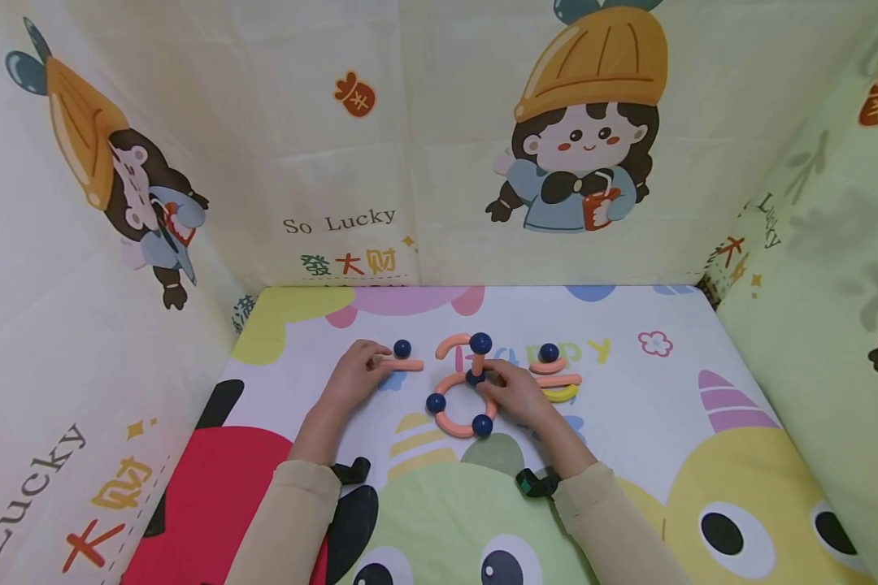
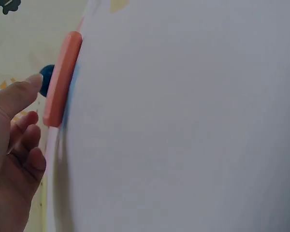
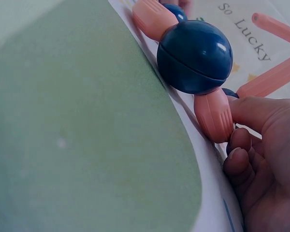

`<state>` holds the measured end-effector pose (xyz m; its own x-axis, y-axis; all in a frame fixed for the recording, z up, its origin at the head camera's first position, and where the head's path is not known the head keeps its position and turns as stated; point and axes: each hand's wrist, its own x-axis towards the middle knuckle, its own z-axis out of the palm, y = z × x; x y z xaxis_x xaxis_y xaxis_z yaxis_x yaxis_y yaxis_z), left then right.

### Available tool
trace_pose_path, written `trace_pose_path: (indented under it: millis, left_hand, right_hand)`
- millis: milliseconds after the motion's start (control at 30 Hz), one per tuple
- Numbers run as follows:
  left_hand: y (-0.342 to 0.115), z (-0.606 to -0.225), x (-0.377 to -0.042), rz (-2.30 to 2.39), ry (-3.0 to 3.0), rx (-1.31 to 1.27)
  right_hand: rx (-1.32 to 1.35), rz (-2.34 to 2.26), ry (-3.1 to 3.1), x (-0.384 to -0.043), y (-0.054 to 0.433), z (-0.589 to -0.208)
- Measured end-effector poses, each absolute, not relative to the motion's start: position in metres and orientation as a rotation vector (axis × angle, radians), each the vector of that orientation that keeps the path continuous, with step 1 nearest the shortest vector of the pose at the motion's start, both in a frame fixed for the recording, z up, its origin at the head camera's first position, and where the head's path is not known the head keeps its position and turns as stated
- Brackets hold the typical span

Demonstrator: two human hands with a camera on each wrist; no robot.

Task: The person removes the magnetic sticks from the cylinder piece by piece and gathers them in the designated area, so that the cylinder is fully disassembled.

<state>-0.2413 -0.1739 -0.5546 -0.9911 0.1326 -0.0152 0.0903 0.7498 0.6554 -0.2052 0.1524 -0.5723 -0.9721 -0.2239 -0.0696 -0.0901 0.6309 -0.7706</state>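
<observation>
In the head view, curved pink rods (image 1: 454,428) and dark blue balls (image 1: 482,425) form a ring on the table. A straight pink rod (image 1: 478,364) rises from its far ball, topped by another blue ball (image 1: 480,343) with a curved pink rod (image 1: 449,344) reaching left. My right hand (image 1: 518,394) pinches the ring's right-hand curved rod (image 3: 213,116), beside a blue ball (image 3: 195,55). My left hand (image 1: 357,375) is at a loose straight pink rod (image 2: 64,79) and a blue ball (image 2: 46,80); its thumb is extended, and its index fingertip is hidden in the left wrist view.
Right of the ring lie a loose blue ball (image 1: 549,353), a curved pink rod (image 1: 548,368), a straight pink rod (image 1: 559,380) and a yellow curved rod (image 1: 560,394). Cartoon-printed cloth walls (image 1: 439,162) enclose the table's back and sides.
</observation>
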Motion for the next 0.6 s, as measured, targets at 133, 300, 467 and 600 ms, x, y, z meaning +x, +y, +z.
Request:
trace_pose_path:
  millis: [133, 300, 467, 600]
  left_hand:
    - [-0.168, -0.541, -0.240, 1.115, 2.877, 0.240]
    - [-0.148, -0.519, -0.236, 1.196, 2.828, 0.393]
    - [-0.122, -0.502, -0.227, 1.268, 2.749, 0.511]
    - [-0.108, -0.498, -0.223, 1.276, 2.709, 0.515]
  right_hand:
    - [-0.256, -1.260, 2.691, -0.206, 0.153, -0.574]
    - [-0.241, -1.266, 2.677, -0.207, 0.153, -0.574]
    - [-0.241, -1.317, 2.645, -0.205, 0.152, -0.568]
    - [-0.244, -1.392, 2.613, -0.201, 0.151, -0.559]
